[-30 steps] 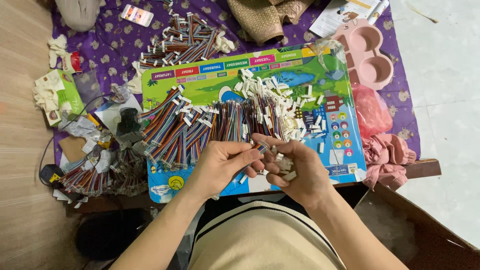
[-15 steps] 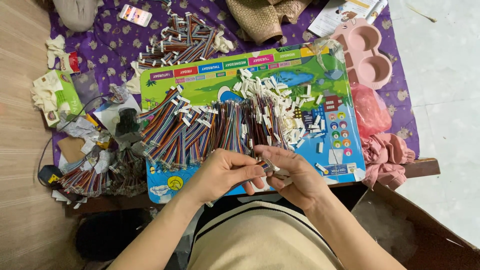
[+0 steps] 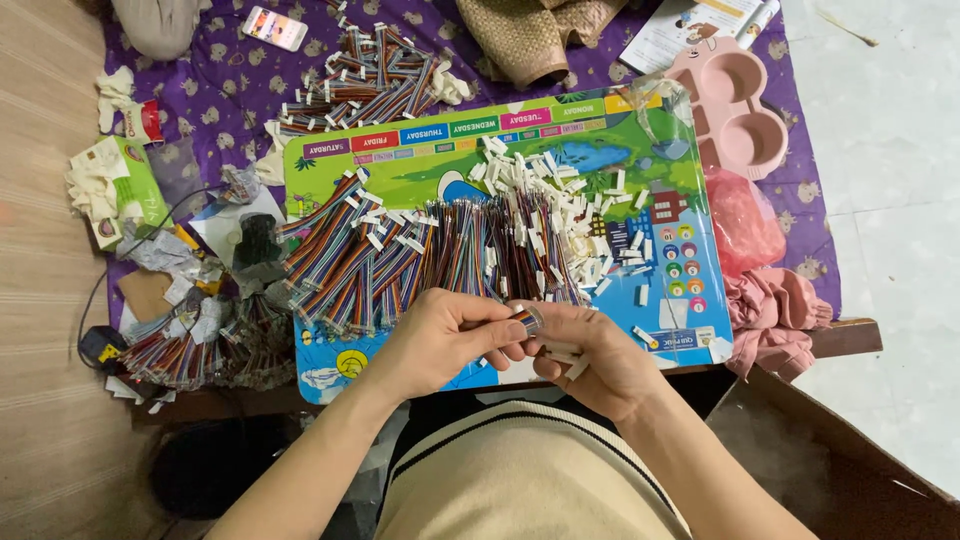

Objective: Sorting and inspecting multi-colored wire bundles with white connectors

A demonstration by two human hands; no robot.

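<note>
Hands meet at the near edge of the colourful board [image 3: 420, 160] — our left hand [image 3: 440, 340] pinches one end of a short multicoloured ribbon cable [image 3: 527, 318] between thumb and fingertips, and our right hand [image 3: 600, 355] closes on it from the other side, fingers curled, with white connectors [image 3: 565, 358] tucked in the palm. Just beyond lie rows of striped cables [image 3: 400, 260] and a scatter of loose white plugs [image 3: 580, 215]. A pink tray [image 3: 745, 110] sits well apart, top right.
</note>
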